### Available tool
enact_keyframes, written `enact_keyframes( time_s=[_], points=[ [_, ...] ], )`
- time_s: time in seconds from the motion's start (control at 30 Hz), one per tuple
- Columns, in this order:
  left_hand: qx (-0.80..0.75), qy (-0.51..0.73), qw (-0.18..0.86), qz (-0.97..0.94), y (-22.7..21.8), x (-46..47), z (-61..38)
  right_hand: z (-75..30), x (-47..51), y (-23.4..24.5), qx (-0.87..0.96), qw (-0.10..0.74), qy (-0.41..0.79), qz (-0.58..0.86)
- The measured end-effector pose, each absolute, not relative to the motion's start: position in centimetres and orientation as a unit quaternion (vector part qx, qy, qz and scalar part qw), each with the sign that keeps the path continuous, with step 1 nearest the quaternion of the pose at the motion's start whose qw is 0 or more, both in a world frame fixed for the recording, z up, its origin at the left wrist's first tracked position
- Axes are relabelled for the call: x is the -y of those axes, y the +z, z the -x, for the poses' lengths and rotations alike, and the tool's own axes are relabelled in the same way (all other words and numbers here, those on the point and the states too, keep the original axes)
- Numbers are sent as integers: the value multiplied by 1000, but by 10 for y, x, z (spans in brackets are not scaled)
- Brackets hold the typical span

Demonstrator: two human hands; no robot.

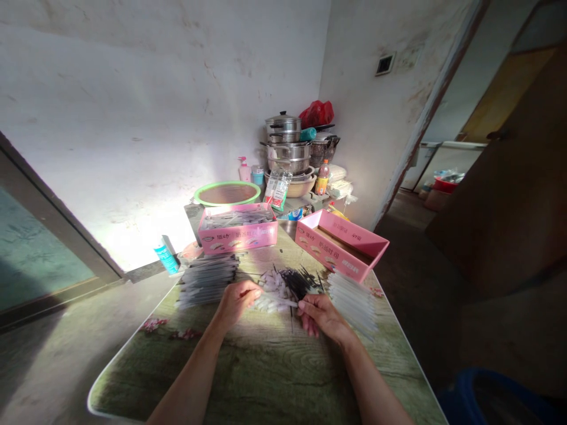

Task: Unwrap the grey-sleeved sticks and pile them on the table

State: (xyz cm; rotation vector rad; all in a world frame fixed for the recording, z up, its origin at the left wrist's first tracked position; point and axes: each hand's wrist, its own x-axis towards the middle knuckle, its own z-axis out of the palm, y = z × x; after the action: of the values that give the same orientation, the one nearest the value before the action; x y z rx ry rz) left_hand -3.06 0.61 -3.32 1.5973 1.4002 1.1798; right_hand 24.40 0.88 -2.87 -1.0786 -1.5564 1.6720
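My left hand (240, 300) is closed in a pinch at one end of a thin translucent tube (279, 300). The fingers of my right hand (324, 316) pinch its other end, so it spans the gap between both hands. Just behind it lies a heap of small whitish pieces (273, 282), and beside that a pile of thin black sticks (301, 281). To the left is a stack of greyish, slender tubes (206, 280). Paler clear tubes (353, 301) lie in a row to the right of my right hand.
A pink box (239, 237) filled with slender clear pieces stands at the table's back left. Another pink box (343, 243) sits back right, its brown bottom showing. Behind are a green-rimmed round sieve (227, 184), stacked pots (287, 154) and an orange bottle (323, 177). A blue-white can (167, 257) stands left.
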Motion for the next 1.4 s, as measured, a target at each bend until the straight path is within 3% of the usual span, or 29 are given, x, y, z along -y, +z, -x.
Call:
enact_keyframes(
  time_s=[0.27, 0.4, 0.53, 0.7, 1.1, 1.27, 1.33, 1.4],
  points=[
    [-544, 454, 350, -613, -27, -4, 29, -252, -12, -23, 587, 327, 600, 435],
    [-547, 479, 347, -593, -27, -4, 32, -260, -19, -25, 558, 385, 551, 485],
    [-567, 500, 309, -578, -32, -7, 35, -262, -24, -30, 608, 403, 437, 526],
    [-565, 504, 298, -581, -32, -8, 34, -253, -19, -30, 712, 328, 274, 557],
    [-543, 486, 306, -613, -33, -7, 31, -244, -12, -21, 715, 366, 388, 451],
    [-571, 536, 236, -576, -37, -12, 42, -284, -26, -15, 597, 470, 414, 501],
    [-578, 529, 211, -584, -35, -11, 40, -306, -30, -11, 527, 537, 337, 566],
    [-576, 501, 195, -615, -33, -10, 35, -325, -30, -5, 499, 540, 223, 640]
  ],
)
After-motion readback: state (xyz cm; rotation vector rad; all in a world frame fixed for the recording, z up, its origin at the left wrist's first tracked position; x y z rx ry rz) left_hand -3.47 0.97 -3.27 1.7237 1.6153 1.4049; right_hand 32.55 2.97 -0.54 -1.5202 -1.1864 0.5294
